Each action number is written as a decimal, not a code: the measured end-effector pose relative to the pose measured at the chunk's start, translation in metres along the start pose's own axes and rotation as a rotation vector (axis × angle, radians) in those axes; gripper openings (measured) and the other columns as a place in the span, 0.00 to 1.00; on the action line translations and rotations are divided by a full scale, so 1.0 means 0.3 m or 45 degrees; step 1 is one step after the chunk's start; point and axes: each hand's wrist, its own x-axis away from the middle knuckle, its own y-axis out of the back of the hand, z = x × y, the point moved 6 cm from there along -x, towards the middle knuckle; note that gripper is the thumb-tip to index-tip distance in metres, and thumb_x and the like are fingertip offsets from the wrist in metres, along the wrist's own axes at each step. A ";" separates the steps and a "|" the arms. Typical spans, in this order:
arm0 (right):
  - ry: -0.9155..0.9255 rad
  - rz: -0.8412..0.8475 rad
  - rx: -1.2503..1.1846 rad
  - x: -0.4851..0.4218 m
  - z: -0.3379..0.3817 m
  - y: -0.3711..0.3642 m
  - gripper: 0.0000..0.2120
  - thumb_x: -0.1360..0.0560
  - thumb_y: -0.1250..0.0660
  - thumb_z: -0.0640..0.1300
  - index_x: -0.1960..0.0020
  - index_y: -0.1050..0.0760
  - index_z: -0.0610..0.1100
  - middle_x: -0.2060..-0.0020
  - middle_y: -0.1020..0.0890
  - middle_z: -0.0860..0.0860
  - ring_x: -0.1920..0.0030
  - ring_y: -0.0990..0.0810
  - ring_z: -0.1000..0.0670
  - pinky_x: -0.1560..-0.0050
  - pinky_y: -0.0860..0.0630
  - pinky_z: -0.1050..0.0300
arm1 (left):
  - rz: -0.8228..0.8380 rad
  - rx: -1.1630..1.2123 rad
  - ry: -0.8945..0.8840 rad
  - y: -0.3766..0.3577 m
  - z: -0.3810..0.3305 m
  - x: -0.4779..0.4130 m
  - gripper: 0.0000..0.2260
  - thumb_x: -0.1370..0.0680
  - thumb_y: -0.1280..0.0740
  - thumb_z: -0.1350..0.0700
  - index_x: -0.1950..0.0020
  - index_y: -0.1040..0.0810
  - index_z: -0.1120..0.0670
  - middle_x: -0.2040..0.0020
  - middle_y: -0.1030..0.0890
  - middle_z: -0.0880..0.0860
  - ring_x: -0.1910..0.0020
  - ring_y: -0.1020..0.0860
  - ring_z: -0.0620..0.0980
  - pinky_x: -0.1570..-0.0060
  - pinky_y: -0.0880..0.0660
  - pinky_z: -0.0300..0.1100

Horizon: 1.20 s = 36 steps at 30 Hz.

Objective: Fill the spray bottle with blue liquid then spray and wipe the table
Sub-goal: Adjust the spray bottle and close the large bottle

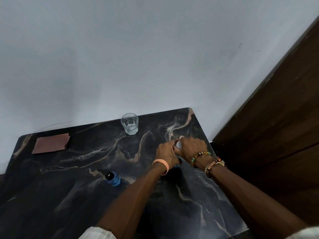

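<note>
Head view, looking down at a dark marbled table [69,187] standing against a pale wall [120,49]. Both hands are meeting near the table's far right corner, touching each other and closing on the spray bottle [179,144] between them.

- The left hand [165,153], wearing a peach wristband [161,165], is curling around the bottle from the left.
- The right hand [191,146], wearing beaded bracelets [200,156], is wrapping over the bottle's top from the right.
- Only the pale rounded top of the spray bottle is showing in the gap between the two hands. A small patch of blue is showing below them. The hands are covering the rest, so its fill level cannot be told.

A blue bottle [114,179] with a dark neck is standing on the table nearer the camera, well apart from the hands and just left of the left forearm. A clear glass [129,124] holding a little clear liquid is standing upright at the far edge, to the left of the hands. A folded brown cloth [51,143] is lying flat near the far left corner. A dark wooden door [276,118] is filling the right side.
</note>
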 end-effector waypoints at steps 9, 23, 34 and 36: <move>0.157 0.056 0.104 -0.007 0.043 0.033 0.18 0.20 0.47 0.57 0.43 0.28 0.45 0.58 0.18 0.48 0.59 0.19 0.44 0.65 0.34 0.56 | -0.005 -0.014 0.038 -0.005 0.011 -0.006 0.30 0.42 0.19 0.54 0.41 0.22 0.48 0.50 0.16 0.51 0.50 0.18 0.52 0.46 0.22 0.44; 0.113 0.131 0.034 -0.009 0.040 0.004 0.19 0.21 0.46 0.61 0.42 0.30 0.46 0.53 0.17 0.46 0.55 0.18 0.42 0.62 0.32 0.54 | 0.032 0.020 0.076 -0.011 0.022 -0.008 0.28 0.42 0.19 0.55 0.43 0.22 0.48 0.52 0.16 0.50 0.51 0.18 0.51 0.51 0.24 0.40; 0.006 0.162 -0.217 -0.004 0.021 0.008 0.19 0.23 0.40 0.61 0.41 0.26 0.50 0.53 0.17 0.47 0.54 0.19 0.43 0.60 0.31 0.56 | 0.021 0.009 0.061 -0.009 0.015 -0.008 0.29 0.42 0.19 0.55 0.42 0.22 0.48 0.52 0.16 0.50 0.52 0.19 0.50 0.50 0.23 0.41; 0.057 0.137 -0.123 -0.011 0.032 0.009 0.19 0.23 0.42 0.60 0.42 0.26 0.48 0.52 0.17 0.46 0.54 0.19 0.43 0.60 0.32 0.56 | 0.018 -0.007 0.065 -0.007 0.016 -0.011 0.30 0.42 0.19 0.54 0.42 0.22 0.48 0.51 0.16 0.50 0.51 0.19 0.50 0.50 0.25 0.39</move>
